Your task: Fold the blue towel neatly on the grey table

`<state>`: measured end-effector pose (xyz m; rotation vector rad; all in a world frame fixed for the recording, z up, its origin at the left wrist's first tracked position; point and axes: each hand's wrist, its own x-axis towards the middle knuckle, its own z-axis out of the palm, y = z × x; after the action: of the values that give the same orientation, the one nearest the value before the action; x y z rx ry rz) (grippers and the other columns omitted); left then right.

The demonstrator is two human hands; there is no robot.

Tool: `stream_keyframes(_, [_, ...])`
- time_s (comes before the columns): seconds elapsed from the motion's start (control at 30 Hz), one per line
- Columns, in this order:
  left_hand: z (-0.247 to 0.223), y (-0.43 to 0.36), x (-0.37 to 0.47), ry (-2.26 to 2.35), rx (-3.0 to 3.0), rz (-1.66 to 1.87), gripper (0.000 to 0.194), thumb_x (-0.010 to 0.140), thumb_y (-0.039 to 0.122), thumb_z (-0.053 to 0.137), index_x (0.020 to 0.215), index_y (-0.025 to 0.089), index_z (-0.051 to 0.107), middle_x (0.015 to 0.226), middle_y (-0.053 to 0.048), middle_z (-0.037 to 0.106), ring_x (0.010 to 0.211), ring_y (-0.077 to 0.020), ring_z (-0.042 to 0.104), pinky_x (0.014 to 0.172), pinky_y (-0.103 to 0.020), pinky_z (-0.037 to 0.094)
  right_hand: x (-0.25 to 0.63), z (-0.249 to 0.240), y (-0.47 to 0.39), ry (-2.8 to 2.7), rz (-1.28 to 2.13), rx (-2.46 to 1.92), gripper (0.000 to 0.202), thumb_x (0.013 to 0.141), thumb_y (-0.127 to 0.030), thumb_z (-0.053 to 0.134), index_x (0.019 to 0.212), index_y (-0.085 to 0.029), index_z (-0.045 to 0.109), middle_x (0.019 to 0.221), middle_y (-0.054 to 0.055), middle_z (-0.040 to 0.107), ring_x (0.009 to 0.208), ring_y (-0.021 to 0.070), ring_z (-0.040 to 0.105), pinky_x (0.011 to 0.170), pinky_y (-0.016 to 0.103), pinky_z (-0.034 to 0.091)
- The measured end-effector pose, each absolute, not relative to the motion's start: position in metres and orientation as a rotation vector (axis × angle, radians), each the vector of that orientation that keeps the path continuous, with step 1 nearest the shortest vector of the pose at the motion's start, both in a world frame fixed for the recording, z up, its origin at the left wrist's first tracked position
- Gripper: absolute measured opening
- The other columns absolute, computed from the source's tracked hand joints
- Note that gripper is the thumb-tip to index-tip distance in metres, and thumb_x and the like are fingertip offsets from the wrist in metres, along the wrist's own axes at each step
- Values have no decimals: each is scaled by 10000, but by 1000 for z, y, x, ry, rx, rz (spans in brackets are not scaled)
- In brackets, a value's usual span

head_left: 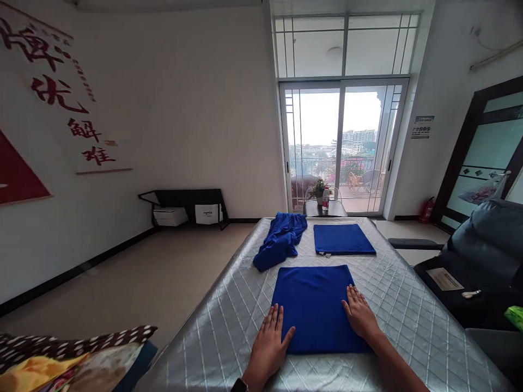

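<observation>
A blue cloth (314, 310), flat and roughly square, lies in front of me on a silver quilted table cover (229, 326). My left hand (270, 340) rests at its left edge, fingers stretched out and thumb on the fabric. On the right edge lies my right hand (359, 311), palm down with its fingers extended. Neither hand grips anything. Farther back on the right is a second flat blue cloth (344, 239) with small white tags at its near edge. A crumpled blue cloth (281, 239) lies at the back left.
A dark armchair (482, 261) with a card and a small white object on its seat stands on the right. Patterned bedding (102, 359) is at the lower left. Beyond the table's far edge are a small stand with a plant (319, 189) and a bottle (326, 200).
</observation>
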<state>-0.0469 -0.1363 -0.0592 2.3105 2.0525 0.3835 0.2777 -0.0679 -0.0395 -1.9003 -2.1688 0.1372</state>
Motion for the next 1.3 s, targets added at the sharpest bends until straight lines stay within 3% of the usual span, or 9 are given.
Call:
stream_keyframes(0.2, [-37, -117, 6, 1987, 2360, 386, 798, 992, 629, 230, 1534, 52, 320, 1612, -175, 274, 1490, -316, 259, 1201, -462, 307, 277, -43, -68, -2149, 120, -1913, 688, 992, -435, 199, 1540, -25, 275, 1626, 141, 219, 1510, 224, 182, 1236, 409, 141])
stream_keyframes(0.37, [-21, -89, 103, 1617, 2579, 500, 672, 1028, 510, 192, 1555, 105, 293, 1609, -126, 314, 1505, -266, 232, 1220, -459, 282, 279, -46, -68, -2153, 89, -1905, 669, 987, -406, 230, 1537, -30, 290, 1623, 147, 238, 1512, 225, 173, 1233, 417, 157])
stream_keyframes(0.5, [-24, -78, 133, 1591, 2542, 510, 649, 1029, 474, 173, 1560, 116, 282, 1618, -103, 295, 1515, -252, 197, 1236, -467, 239, 280, -48, -68, -2179, 59, -1900, 652, 987, -375, 234, 1534, -25, 294, 1620, 159, 242, 1512, 222, 172, 1229, 411, 167])
stream_keyframes(0.93, [-50, -92, -30, 2166, 2292, 427, 821, 985, 662, 170, 1539, 74, 315, 1618, -162, 275, 1496, -293, 256, 1216, -478, 258, 278, -48, -64, -2130, 113, -1924, 673, 987, -415, 220, 1543, -42, 283, 1623, 135, 242, 1509, 214, 187, 1229, 404, 162])
stream_keyframes(1.3, [-70, -91, -48, 2206, 2305, 555, 777, 997, 634, 222, 1529, 81, 342, 1602, -165, 318, 1479, -288, 303, 1190, -478, 322, 273, -31, -50, -2275, 72, -2059, 683, 991, -424, 188, 1532, -23, 302, 1615, 157, 257, 1512, 250, 179, 1229, 437, 118])
